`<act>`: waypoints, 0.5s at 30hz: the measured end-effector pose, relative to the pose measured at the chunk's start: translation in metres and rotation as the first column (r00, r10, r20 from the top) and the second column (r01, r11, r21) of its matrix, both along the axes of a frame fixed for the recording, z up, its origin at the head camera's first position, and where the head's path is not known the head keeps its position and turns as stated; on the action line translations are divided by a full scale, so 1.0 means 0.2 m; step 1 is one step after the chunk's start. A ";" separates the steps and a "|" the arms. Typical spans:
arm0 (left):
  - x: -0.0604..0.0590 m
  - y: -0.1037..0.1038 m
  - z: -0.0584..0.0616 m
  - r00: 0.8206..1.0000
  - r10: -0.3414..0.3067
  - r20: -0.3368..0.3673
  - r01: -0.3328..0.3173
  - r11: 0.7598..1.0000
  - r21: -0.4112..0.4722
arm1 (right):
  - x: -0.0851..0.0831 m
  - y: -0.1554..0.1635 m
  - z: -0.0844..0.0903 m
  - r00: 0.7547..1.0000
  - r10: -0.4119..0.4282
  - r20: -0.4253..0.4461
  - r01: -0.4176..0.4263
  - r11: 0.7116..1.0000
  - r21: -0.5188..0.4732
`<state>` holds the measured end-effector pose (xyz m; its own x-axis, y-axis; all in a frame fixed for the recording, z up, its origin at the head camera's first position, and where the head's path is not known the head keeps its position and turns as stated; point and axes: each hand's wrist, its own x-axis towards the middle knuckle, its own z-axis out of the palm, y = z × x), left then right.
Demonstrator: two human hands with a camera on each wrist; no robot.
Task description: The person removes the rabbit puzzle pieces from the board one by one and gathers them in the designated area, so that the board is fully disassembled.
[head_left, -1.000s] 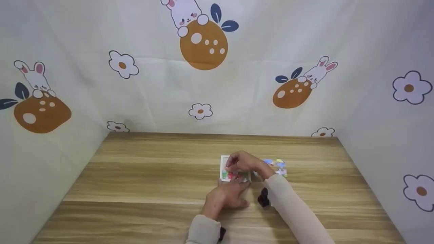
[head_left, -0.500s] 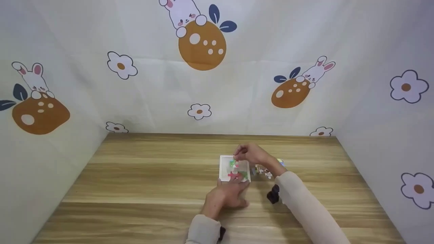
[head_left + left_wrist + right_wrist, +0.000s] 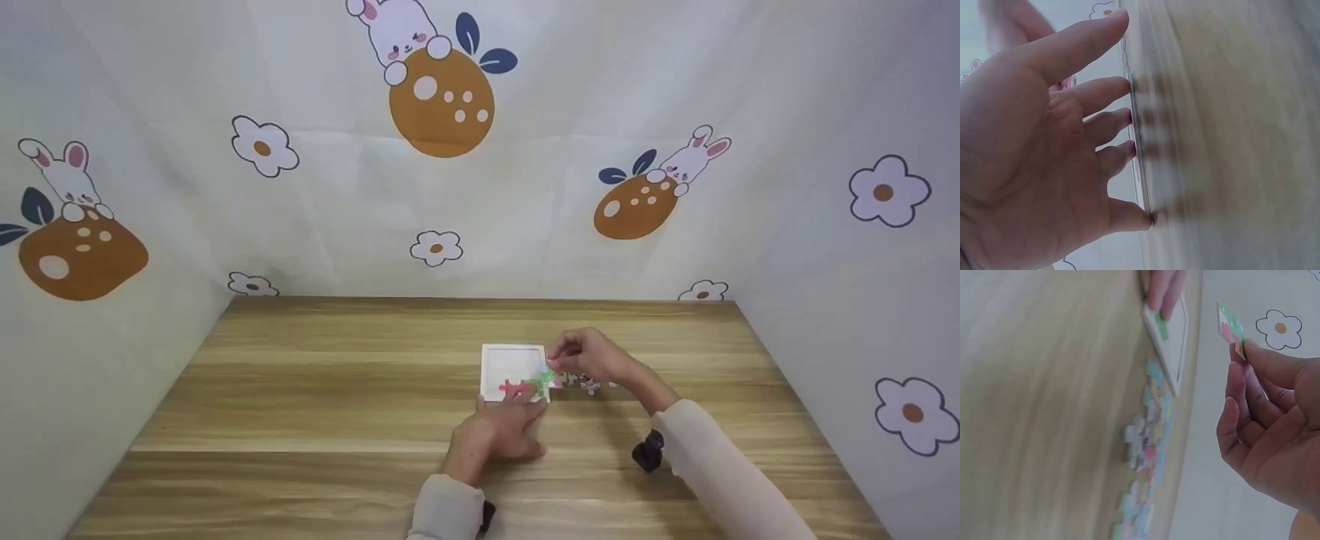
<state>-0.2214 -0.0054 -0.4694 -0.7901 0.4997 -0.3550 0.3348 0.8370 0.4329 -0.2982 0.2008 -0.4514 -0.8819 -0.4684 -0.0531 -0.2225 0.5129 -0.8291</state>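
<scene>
A small white puzzle frame [image 3: 512, 360] lies on the wooden table [image 3: 315, 390], with a red and green piece [image 3: 514, 388] in its near part. My left hand [image 3: 525, 403] lies flat on the table, and its straight fingertips [image 3: 1131, 118] press the frame's near edge [image 3: 1135, 163]. My right hand [image 3: 561, 361] hovers over the frame's right edge and pinches a green and pink puzzle piece [image 3: 1229, 325] between thumb and fingers. The frame [image 3: 1172, 349] shows edge-on in the right wrist view.
Several loose pastel puzzle pieces [image 3: 589, 384] lie in a cluster just right of the frame, also seen as a blurred row of pieces [image 3: 1145, 461]. Cloth walls printed with rabbits and flowers [image 3: 442, 97] close the table in at the back and on both sides.
My right hand moved from over the frame's far part to its right edge, carrying a green piece with it. The left hand stayed put.
</scene>
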 end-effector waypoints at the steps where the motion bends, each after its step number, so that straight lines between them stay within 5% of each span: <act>1: 0.00 0.00 0.00 1.000 -0.001 -0.003 0.001 1.000 -0.002 | 0.01 0.01 -0.01 1.000 -0.003 0.009 0.003 1.000 -0.004; 15: 0.01 0.01 -0.01 0.994 -0.042 -0.099 0.035 0.997 -0.066 | 0.07 0.10 -0.13 1.000 -0.006 0.001 0.006 1.000 0.029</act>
<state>-0.2198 -0.0041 -0.4706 -0.8039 0.5090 -0.3075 0.4062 0.8477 0.3413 -0.2840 0.2214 -0.4775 -0.8845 -0.4616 -0.0673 -0.2187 0.5377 -0.8143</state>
